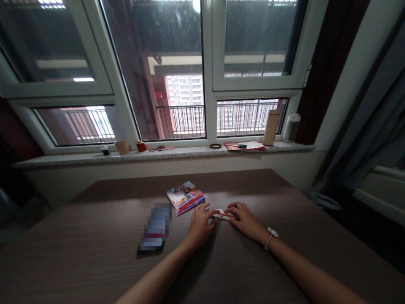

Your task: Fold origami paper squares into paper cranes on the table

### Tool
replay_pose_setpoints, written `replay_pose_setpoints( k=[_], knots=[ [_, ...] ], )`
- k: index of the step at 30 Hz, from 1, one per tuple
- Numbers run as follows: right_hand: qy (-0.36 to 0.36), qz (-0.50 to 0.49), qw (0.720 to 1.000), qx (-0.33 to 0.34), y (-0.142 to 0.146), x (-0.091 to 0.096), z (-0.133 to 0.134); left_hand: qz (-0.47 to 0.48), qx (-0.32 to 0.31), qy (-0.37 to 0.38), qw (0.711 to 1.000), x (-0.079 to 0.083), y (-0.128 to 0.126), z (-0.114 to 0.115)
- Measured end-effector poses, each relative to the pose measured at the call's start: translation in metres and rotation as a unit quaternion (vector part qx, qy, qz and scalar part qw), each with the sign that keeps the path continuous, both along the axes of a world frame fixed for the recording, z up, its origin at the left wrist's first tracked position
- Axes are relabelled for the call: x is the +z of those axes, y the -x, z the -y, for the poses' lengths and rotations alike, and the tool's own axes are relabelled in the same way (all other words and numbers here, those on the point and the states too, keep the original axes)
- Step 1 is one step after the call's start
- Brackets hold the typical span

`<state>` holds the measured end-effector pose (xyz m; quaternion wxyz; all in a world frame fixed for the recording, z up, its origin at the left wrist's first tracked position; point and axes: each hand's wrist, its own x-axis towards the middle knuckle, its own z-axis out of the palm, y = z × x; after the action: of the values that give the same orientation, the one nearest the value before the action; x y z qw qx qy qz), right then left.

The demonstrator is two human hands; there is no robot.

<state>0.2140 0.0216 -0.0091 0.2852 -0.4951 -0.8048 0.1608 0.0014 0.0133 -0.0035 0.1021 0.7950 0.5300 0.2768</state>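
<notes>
A small folded piece of white and red paper lies on the brown wooden table. My left hand presses on its left end with bent fingers. At the paper's right end, my right hand pinches it; a white band is on that wrist. A stack of colourful paper sheets sits just beyond my left hand. Further left, beside my left forearm, lies a dark phone-like object, blurred out.
A stone windowsill runs behind the table, bearing a beige cup, a red pot, a bracelet, red papers, a tall tan flask and a jar. Grey curtains hang at right.
</notes>
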Motion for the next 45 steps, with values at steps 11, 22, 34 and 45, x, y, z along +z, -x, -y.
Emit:
replay_pose_setpoints(
  k=[11,22,34,45],
  knots=[
    [-0.032,0.006,0.999,-0.008,0.003,0.009,0.008,-0.014,-0.003,-0.009,1.0,-0.001,-0.001,0.0],
    [0.005,-0.04,0.997,0.061,0.004,0.015,0.011,-0.038,0.013,0.026,0.999,0.008,-0.003,0.008],
    [-0.032,-0.023,0.996,0.078,0.003,0.013,0.005,-0.041,0.017,0.014,0.999,0.007,-0.004,0.009],
    [-0.057,-0.006,0.996,0.07,0.007,0.016,0.012,-0.033,0.041,0.021,0.998,0.011,-0.005,0.009]
  ],
)
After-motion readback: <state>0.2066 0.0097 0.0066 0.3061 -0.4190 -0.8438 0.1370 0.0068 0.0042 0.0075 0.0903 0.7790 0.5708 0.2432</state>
